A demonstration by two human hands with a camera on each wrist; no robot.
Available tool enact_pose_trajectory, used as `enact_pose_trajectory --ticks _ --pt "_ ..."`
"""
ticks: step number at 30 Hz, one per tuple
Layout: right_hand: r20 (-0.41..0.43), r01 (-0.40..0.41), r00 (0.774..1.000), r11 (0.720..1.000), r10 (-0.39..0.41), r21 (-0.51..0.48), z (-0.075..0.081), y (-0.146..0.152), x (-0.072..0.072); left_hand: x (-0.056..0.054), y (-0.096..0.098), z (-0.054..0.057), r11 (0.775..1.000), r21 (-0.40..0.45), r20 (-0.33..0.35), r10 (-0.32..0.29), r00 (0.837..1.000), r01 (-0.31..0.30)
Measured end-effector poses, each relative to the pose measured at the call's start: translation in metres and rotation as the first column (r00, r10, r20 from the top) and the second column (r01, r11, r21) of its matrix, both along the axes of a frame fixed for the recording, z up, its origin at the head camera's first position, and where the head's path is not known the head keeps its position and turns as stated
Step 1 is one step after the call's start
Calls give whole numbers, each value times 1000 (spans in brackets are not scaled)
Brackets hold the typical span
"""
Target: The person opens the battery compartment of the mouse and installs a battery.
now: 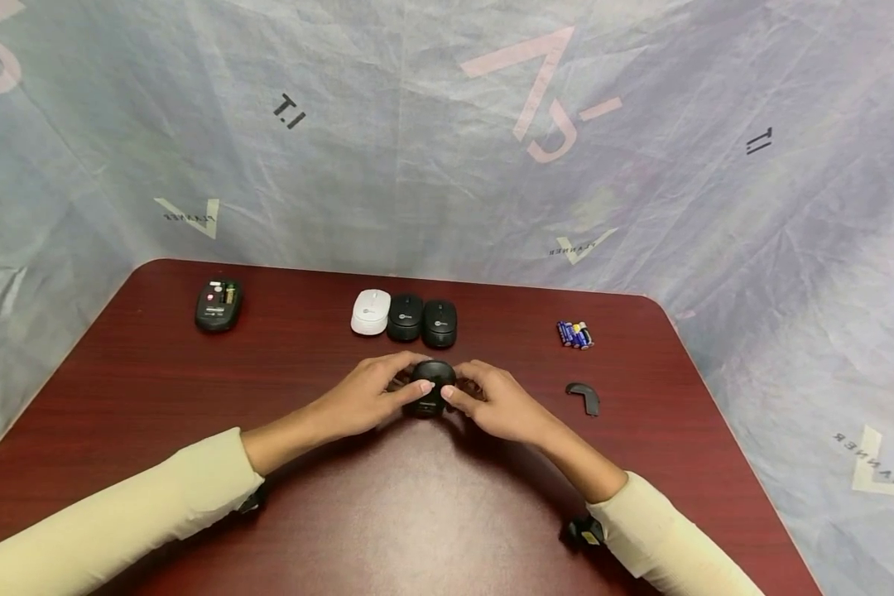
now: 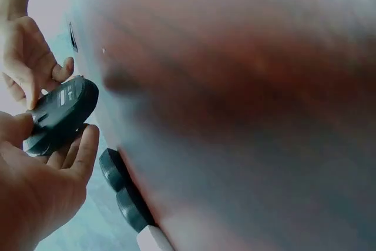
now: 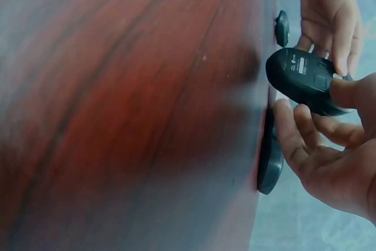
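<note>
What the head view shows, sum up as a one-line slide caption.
Left hand and right hand hold a black mouse near three lined-up mice, with batteries off to the right.

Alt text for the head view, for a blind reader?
A person's left hand and right hand hold a black mouse above a reddish table. Beyond, a white mouse and two black mice sit in a row; an upturned mouse lies left, batteries and a curved black piece right.

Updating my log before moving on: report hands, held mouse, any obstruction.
Left hand and right hand both holding black mouse, labelled underside showing. Row of three mice just beyond, apart from it. No obstruction seen.
</note>
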State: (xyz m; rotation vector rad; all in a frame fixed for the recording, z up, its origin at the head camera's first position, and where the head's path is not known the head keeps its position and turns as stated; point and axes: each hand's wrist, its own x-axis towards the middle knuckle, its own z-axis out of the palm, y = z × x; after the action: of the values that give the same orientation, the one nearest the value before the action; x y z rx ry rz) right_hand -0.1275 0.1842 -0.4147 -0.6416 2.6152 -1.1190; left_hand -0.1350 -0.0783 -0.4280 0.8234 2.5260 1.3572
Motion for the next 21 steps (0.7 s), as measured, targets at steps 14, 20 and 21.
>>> enact_pose_trajectory --ticks 14,20,21 --pt "242 50 970 960 18 -275 -3 -2 1 0 7 -6 983 182 195 2 981 -38" --pt "67 20 998 967 -3 -253 -5 -5 6 1 9 -5 968 241 244 14 970 -75" --pt "47 21 999 967 -10 -254 -5 -5 6 2 10 -4 966 242 244 29 969 -89"
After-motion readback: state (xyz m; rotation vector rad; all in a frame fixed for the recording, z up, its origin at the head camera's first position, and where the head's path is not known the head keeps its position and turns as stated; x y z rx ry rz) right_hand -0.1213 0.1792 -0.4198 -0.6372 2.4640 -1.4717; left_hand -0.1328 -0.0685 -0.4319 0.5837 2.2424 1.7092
